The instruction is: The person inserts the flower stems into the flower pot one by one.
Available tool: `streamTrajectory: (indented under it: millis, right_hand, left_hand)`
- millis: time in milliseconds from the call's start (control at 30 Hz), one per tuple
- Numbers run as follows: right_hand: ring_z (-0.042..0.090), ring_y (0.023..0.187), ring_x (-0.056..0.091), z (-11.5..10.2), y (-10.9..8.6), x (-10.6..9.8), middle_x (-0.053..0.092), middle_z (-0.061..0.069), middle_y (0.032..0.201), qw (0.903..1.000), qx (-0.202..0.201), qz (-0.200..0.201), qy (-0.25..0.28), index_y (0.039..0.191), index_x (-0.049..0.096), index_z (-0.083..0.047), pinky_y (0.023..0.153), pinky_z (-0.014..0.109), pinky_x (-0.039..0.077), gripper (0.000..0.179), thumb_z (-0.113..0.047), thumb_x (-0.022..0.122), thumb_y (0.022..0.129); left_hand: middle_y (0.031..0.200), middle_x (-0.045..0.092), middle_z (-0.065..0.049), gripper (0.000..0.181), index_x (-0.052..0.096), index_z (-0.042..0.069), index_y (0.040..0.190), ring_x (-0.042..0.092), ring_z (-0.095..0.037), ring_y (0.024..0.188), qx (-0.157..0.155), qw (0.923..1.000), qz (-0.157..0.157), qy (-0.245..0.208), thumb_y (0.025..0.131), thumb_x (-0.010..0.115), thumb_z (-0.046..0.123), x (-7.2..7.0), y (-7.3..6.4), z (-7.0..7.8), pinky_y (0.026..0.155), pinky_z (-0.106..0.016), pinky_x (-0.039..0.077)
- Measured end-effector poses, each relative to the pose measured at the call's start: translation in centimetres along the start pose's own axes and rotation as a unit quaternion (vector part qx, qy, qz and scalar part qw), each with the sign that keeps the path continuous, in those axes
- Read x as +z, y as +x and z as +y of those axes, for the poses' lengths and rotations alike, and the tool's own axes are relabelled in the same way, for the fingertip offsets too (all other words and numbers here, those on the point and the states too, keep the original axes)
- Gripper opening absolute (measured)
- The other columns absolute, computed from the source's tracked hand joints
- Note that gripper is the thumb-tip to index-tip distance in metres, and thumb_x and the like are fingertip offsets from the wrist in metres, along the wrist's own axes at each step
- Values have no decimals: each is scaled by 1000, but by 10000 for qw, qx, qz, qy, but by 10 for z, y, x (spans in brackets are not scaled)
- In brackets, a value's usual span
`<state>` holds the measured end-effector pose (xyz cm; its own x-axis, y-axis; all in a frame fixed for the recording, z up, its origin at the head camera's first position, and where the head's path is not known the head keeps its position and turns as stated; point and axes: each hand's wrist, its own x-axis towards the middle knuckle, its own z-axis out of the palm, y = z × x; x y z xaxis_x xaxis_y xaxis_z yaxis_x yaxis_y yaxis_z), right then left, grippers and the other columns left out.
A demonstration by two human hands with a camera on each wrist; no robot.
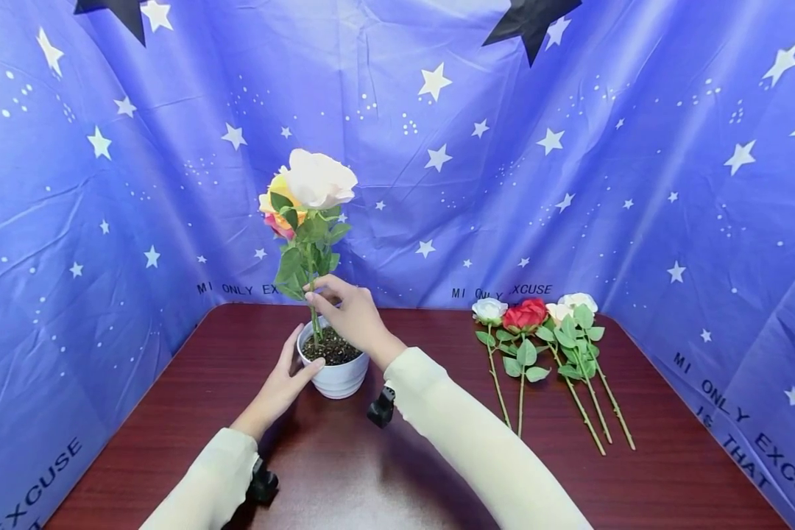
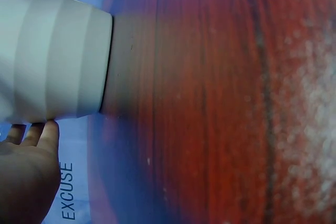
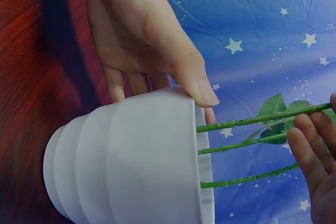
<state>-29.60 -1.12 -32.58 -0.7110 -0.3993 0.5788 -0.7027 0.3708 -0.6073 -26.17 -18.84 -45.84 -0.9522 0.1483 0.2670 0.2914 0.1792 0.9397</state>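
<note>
A white ribbed flowerpot (image 1: pixel 340 381) filled with dark soil (image 1: pixel 336 349) stands upright on the table. My left hand (image 1: pixel 283 384) steadies it from the left, the thumb over the rim and the fingers against the outer wall, as the right wrist view also shows. With thumb and fingers, my right hand (image 1: pixel 352 315) pinches the green stem (image 3: pixel 247 122) of a large pale white rose (image 1: pixel 321 179) above the pot. Behind that bloom are a yellow-orange rose (image 1: pixel 283 197) and a pinkish-red petal edge. Three stems rise from inside the pot in the right wrist view.
Several loose roses lie at the table's right, among them a red rose (image 1: pixel 525 315), a small white rose (image 1: pixel 489 310) and pale ones, stems pointing forward. A blue star-printed cloth (image 1: pixel 397 177) hangs around the dark red wooden table (image 1: pixel 192 375).
</note>
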Motion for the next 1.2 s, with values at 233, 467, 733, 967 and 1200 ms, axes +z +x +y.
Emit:
streamTrajectory:
  millis: [233,467,733,967,1200]
  right_hand:
    - [-3,77,65,4,3,8,73,-11,86,9999,118,-78,-63,114,70,-22,73,21,52,16,-29,64,100]
    - [0,80,66,7,8,11,73,-9,84,9996,153,-172,-174,111,71,-21,73,22,51,16,-30,64,100]
    - [3,95,67,9,9,11,75,-6,95,9982,360,-483,-76,111,73,-18,82,24,52,20,-31,63,101]
    - [5,103,67,16,8,18,75,-5,101,9976,215,-640,-122,109,73,-15,89,22,50,19,-29,64,100]
    - [4,101,67,19,6,23,75,-7,98,9984,223,-500,-108,105,73,-16,87,22,51,18,-30,65,99]
  left_hand:
    - [163,20,-18,81,5,22,162,27,-36,145,-6,10000,-18,8,102,60,18,0,-1,-1,114,-51,24]
    - [162,20,-19,82,5,22,162,28,-37,145,-21,10000,-3,55,102,60,19,-2,-3,0,113,-51,26]
    - [163,20,-19,82,5,22,162,27,-37,145,-19,10000,1,65,102,61,21,-2,-2,1,114,-52,25]
    - [163,18,-20,81,4,19,162,26,-36,145,76,9999,-39,54,102,59,18,-2,-2,2,113,-50,25]
    - [162,18,-21,81,4,17,162,29,-37,144,65,9999,-36,144,102,59,19,-2,-1,0,112,-52,27]
